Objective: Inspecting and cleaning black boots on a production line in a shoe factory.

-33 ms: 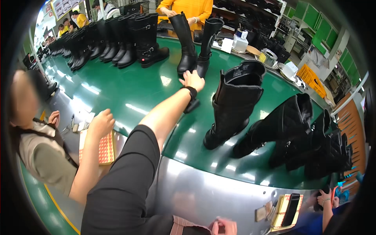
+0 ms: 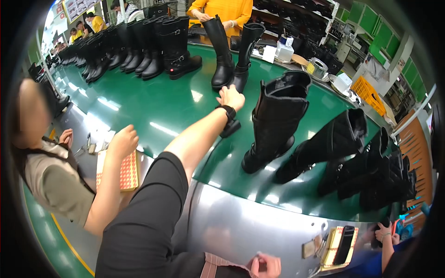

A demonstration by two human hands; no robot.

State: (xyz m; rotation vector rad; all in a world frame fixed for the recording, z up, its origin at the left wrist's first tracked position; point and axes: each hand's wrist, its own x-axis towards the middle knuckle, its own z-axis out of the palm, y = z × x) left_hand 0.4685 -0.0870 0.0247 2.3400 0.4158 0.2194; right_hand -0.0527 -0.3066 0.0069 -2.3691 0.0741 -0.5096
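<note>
My left hand (image 2: 232,98) is by the toes of two black boots (image 2: 223,69) on the green bench (image 2: 171,102); I can't tell if it pinches. They probably stand up to be easy to reach. My right hand (image 2: 267,265) is curled, grip hidden

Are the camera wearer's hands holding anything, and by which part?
The left hand is at the toes of two tall black boots, but whether it grips either cannot be told. The right hand is curled, with nothing visible in it.
</note>
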